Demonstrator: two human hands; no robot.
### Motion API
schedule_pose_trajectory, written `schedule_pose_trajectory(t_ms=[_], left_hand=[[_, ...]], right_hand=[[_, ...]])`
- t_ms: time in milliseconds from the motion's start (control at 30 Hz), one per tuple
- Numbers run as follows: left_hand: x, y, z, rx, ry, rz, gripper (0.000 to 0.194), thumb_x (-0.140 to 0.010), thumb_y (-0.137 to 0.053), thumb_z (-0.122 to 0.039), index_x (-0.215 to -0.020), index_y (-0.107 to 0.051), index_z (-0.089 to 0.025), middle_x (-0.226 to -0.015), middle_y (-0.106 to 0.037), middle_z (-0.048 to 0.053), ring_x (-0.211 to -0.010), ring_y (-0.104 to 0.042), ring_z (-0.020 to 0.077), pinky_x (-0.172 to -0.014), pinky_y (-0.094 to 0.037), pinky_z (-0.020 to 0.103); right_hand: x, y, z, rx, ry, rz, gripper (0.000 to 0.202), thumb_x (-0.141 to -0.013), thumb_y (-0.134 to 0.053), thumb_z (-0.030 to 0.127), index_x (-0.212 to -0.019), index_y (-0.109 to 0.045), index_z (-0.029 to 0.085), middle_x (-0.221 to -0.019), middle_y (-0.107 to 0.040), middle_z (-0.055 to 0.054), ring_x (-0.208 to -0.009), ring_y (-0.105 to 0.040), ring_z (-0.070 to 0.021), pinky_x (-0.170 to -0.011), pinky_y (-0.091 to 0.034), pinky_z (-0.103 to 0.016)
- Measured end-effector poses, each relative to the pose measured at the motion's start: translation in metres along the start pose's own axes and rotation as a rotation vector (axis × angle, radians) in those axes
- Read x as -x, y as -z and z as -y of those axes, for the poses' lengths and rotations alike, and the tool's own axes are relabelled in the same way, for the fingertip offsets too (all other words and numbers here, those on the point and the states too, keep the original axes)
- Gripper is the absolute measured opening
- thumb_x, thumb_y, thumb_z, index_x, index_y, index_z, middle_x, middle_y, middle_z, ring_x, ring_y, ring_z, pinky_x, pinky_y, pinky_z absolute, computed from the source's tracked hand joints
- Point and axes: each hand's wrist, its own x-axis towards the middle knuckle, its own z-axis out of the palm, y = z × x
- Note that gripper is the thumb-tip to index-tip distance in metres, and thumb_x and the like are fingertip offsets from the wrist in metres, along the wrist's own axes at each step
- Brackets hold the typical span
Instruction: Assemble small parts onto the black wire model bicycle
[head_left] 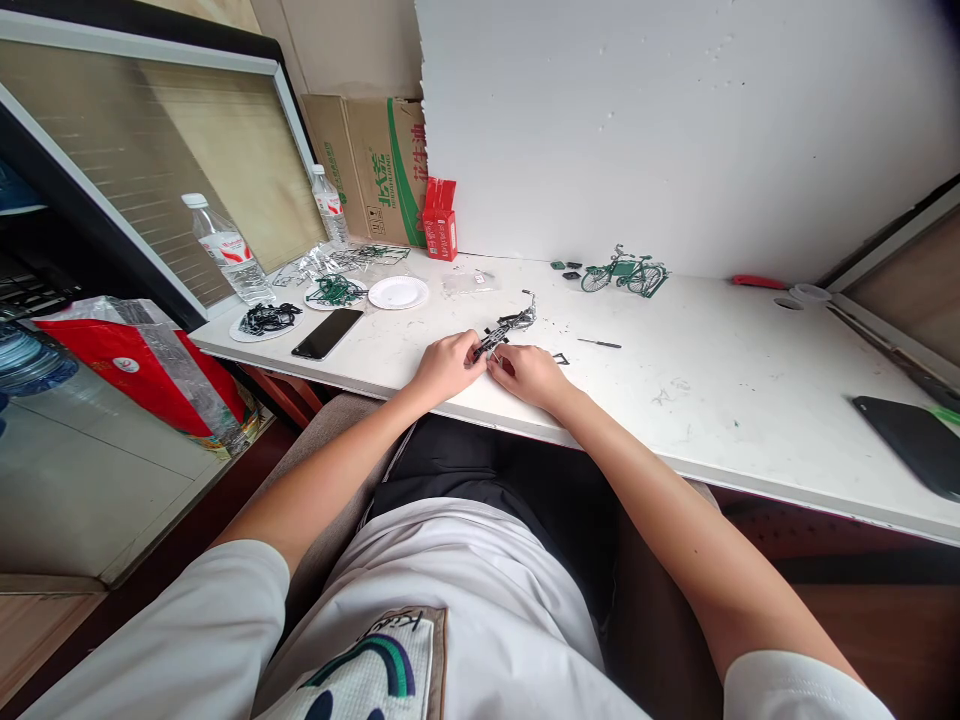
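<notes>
Close to the front edge of the white table [652, 375], a small black model bicycle [516, 318] points away from me, partly hidden by my fingers. My left hand [451, 364] is closed on its near left side. My right hand [531, 374] is closed at its near right side, fingers bent against it; a thin light piece shows by the fingertips, too small to name. A small black frame-shaped part [560, 359] lies just right of my right hand. Farther right is a thin dark tool [600, 343], like a small screwdriver or file.
At the back stands a green model bicycle [626, 272]. To the left are plates of black parts [268, 318] and green parts [335, 290], a bare white plate [398, 292], a phone [328, 333] and water bottles [229, 250]. A dark tray-like object [911, 440] lies far right.
</notes>
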Motion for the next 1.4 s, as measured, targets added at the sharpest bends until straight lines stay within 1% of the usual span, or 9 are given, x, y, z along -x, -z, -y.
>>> schedule_pose_trajectory(t_ms=[233, 667, 867, 1133, 1400], left_hand=[[-0.0006, 0.0007, -0.0003, 0.006, -0.018, 0.003, 0.011, -0.092, -0.069, -0.025, -0.089, -0.058, -0.024, -0.081, -0.073, 0.001, -0.073, -0.068, 0.0197, -0.069, -0.047, 0.03], [-0.0005, 0.0006, 0.0003, 0.011, -0.02, 0.01, 0.01, -0.093, -0.069, -0.026, -0.091, -0.059, -0.025, -0.083, -0.073, 0.001, -0.075, -0.068, 0.0202, -0.07, -0.048, 0.031], [-0.0007, 0.0014, -0.0005, 0.016, -0.021, 0.014, 0.011, -0.093, -0.069, -0.026, -0.09, -0.058, -0.025, -0.083, -0.073, 0.001, -0.075, -0.068, 0.0199, -0.069, -0.047, 0.031], [-0.0008, 0.0022, -0.0013, 0.021, -0.016, 0.018, 0.011, -0.092, -0.069, -0.025, -0.09, -0.059, -0.025, -0.082, -0.073, 0.001, -0.076, -0.068, 0.0203, -0.07, -0.048, 0.03], [-0.0009, 0.0016, -0.0001, 0.026, -0.021, 0.018, 0.01, -0.092, -0.069, -0.025, -0.091, -0.059, -0.025, -0.083, -0.073, 0.001, -0.076, -0.069, 0.0206, -0.071, -0.048, 0.031]], right_hand=[[-0.0006, -0.0004, -0.0002, -0.003, -0.001, 0.002, 0.032, -0.109, -0.049, 0.042, -0.103, -0.071, 0.02, -0.093, -0.08, -0.01, -0.08, -0.069, -0.0226, -0.066, -0.031, -0.03], [-0.0013, -0.0023, -0.0023, 0.005, 0.002, 0.006, 0.031, -0.109, -0.049, 0.042, -0.105, -0.071, 0.02, -0.093, -0.08, -0.009, -0.082, -0.07, -0.0232, -0.068, -0.033, -0.031], [-0.0013, -0.0024, -0.0027, -0.008, 0.01, -0.008, 0.03, -0.109, -0.05, 0.041, -0.102, -0.07, 0.02, -0.091, -0.079, -0.009, -0.079, -0.069, -0.0225, -0.066, -0.031, -0.03], [-0.0011, -0.0025, -0.0027, -0.009, 0.007, 0.0, 0.032, -0.109, -0.049, 0.042, -0.107, -0.072, 0.02, -0.093, -0.08, -0.01, -0.081, -0.069, -0.0234, -0.068, -0.033, -0.031], [-0.0012, -0.0024, -0.0017, 0.012, 0.004, 0.005, 0.033, -0.11, -0.048, 0.043, -0.107, -0.071, 0.02, -0.095, -0.08, -0.009, -0.082, -0.07, -0.0233, -0.068, -0.033, -0.03]])
